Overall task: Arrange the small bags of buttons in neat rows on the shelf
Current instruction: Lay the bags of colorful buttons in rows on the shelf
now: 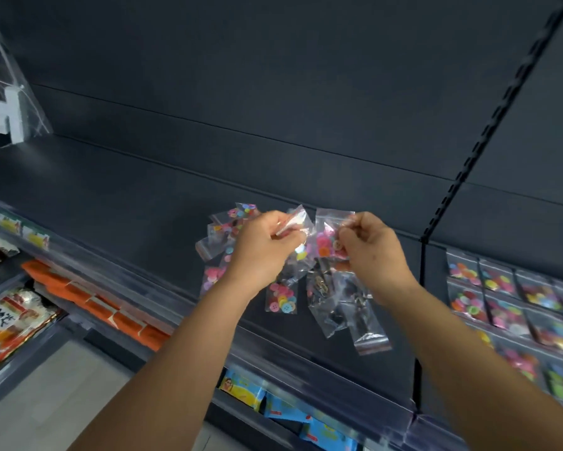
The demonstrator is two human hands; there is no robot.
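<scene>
Dark shelf (127, 203) bay in a shop, dark back panel behind it, slotted upright (488, 135) splitting it from the next bay. Clear price-strip rail (150, 284) ran along the front edge.

Both hands were up over the middle of the shelf. Left hand (260, 249) pinched a clear bag (295, 222) by its top edge, with more bags of coloured buttons fanned out behind and under the knuckles. Right hand (371, 245) pinched a bag of pink and orange buttons (325, 245) near its zip end, fingers curled. Gripping at the seal looked like a way to peel one bag off the bunch without the buttons shifting.

Loose pile (335, 304) lay on the shelf just below the hands, bags overlapping at random angles, one with dark contents, one multicolour bag (281, 301) nearly flat.

Right bay already had bags in rows (508, 301), edge to edge, same orientation. Probably the pattern to copy.

Judgement: sorting stage, middle bay not yet started. Lower shelves held orange packs (88, 301) and blue packets (273, 405), unrelated.
</scene>
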